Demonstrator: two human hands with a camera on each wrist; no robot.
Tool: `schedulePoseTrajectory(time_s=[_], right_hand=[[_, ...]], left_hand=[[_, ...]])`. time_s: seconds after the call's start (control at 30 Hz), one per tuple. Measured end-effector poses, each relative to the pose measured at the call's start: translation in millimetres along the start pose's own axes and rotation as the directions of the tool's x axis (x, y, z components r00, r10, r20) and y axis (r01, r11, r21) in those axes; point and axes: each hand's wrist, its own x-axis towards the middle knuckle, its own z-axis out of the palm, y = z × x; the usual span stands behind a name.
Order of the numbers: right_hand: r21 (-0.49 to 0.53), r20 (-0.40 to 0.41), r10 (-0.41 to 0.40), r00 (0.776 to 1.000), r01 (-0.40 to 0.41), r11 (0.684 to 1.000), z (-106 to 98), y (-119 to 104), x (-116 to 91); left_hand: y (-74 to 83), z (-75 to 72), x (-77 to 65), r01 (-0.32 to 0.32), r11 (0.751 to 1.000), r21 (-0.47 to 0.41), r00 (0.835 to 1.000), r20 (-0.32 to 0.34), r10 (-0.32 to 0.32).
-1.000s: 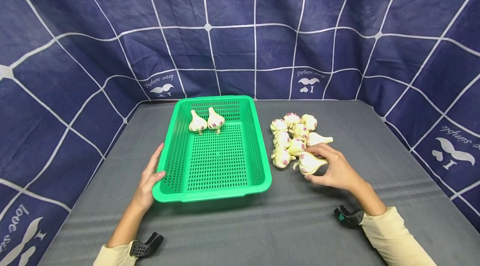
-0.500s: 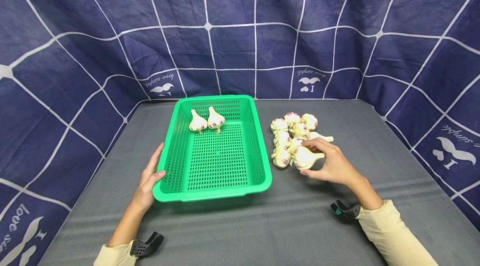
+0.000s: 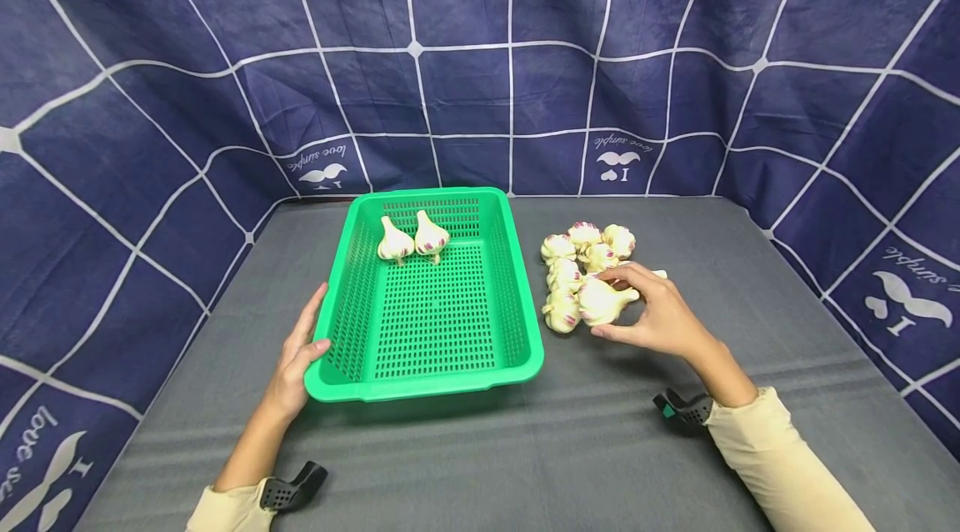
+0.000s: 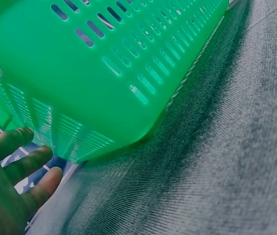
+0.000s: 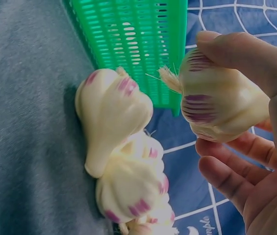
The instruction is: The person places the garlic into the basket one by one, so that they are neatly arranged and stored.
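Note:
A garlic bulb (image 3: pixel 600 301), cream with purple streaks, is pinched between the thumb and fingers of my right hand (image 3: pixel 658 317). Its neck points toward my palm. In the right wrist view the held bulb (image 5: pixel 221 100) is raised beside a cluster of garlic bulbs (image 5: pixel 110 110); from above it overlaps the cluster. My left hand (image 3: pixel 291 369) holds the left rim of a green perforated plastic basket (image 3: pixel 429 388), thumb over the rim and fingers outside. Two garlic bulbs (image 3: pixel 431 238) stand side by side at the basket's back left, necks up.
Several garlic bulbs (image 3: pixel 561 311) lie grouped on the grey cloth (image 3: pixel 600 449) to the right of the basket. A navy curtain (image 3: pixel 465 7) with white grid lines hangs behind and along both sides. A black wrist camera (image 3: pixel 678 409) sits at my right wrist.
My right hand has moved left and slightly away from me with the garlic bulb, which now overlaps the cluster more. My left hand and the basket stay in place.

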Motion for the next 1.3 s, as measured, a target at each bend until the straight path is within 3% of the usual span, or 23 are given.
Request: schedulePoseTrajectory(time_s=[0.3, 0.6, 0.93, 1.3], right_hand=[[0.041, 0.022, 0.048, 0.999, -0.049, 0.998, -1.5, -6.7, 12.4], [0.014, 0.017, 0.065, 0.998, -0.065, 0.998, -0.7, -9.3, 22.6], [0.034, -0.001, 0.066, 0.998, -0.066, 0.997, 2.4, -12.0, 40.1], [0.051, -0.032, 0.015, 0.999, -0.014, 0.999, 10.1, -15.2, 58.3]], left_hand=[[-0.1, -0.3, -0.3, 0.005, 1.0, -0.024, 1.0, 0.003, -0.005], [0.1, -0.1, 2.4, -0.001, 1.0, -0.014, 1.0, 0.009, 0.001], [-0.2, -0.6, 0.5, 0.005, 1.0, -0.014, 1.0, -0.004, -0.005], [0.4, -0.6, 0.2, 0.002, 1.0, 0.0, 1.0, -0.004, -0.002]])
